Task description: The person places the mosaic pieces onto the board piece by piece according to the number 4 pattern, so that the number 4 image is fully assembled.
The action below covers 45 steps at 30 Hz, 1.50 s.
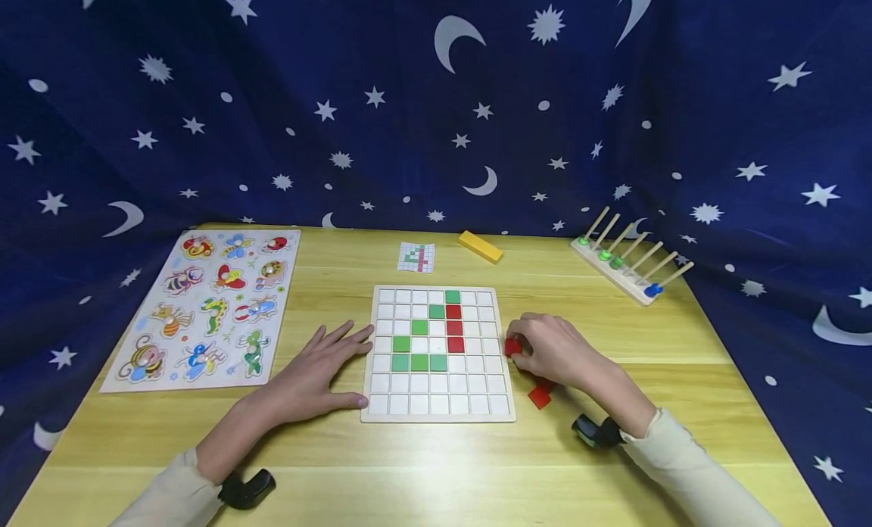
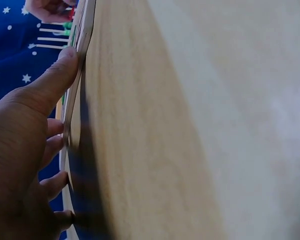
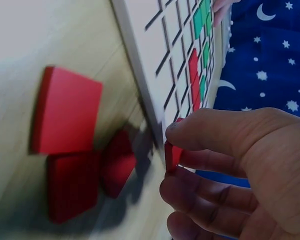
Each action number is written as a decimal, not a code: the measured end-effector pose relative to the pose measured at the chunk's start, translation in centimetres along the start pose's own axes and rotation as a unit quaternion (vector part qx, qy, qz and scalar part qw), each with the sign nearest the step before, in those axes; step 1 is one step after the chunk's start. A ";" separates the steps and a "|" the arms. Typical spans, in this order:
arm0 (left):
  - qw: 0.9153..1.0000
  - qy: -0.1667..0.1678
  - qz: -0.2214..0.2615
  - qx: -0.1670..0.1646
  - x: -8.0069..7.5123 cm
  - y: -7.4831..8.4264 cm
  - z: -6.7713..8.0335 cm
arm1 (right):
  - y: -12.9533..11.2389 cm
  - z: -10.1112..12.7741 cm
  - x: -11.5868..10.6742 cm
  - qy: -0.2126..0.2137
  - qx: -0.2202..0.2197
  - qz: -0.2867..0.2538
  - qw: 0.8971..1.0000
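A white grid board lies in the middle of the wooden table, with green tiles and red tiles set in some cells. My left hand rests flat beside the board's left edge, fingers straight, thumb touching the frame. My right hand is at the board's right edge and pinches a red tile between thumb and fingers. Loose red tiles lie on the table by that hand.
An insect peg puzzle lies at the left. A small pattern card and a yellow block sit behind the board. A peg rack with green and blue beads stands at the back right. Blue star cloth surrounds the table.
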<state>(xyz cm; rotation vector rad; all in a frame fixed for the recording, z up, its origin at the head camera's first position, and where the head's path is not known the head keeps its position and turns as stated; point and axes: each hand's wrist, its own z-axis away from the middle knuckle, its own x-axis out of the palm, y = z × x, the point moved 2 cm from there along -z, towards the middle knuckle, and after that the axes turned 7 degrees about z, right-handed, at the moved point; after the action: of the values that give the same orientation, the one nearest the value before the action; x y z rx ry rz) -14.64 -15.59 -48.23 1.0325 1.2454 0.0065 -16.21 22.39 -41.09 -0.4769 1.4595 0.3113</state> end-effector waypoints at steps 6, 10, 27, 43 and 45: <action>1.000 0.002 0.001 -0.001 0.0 0.0 0.1 | -1.4 -0.6 0.1 0.004 -0.021 -0.003 1.000; 1.000 0.004 0.000 0.002 0.0 0.1 0.0 | -2.2 -1.1 0.4 -0.001 -0.033 -0.006 0.999; 1.000 0.009 0.002 0.000 0.0 0.0 0.0 | -5.8 -2.9 1.3 -0.002 -0.090 -0.032 0.995; 1.000 0.012 0.005 0.003 0.2 -0.2 0.0 | -6.5 -3.2 1.8 0.004 -0.113 -0.048 0.992; 1.000 0.013 0.007 0.003 0.2 -0.1 -0.1 | -6.3 -3.1 1.7 0.000 -0.107 -0.055 0.993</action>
<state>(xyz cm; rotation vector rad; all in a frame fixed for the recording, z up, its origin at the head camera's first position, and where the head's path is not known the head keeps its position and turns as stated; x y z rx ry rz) -14.64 -15.49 -48.45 1.0501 1.2613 0.0268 -15.68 15.26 -42.16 -0.7280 1.4012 0.3809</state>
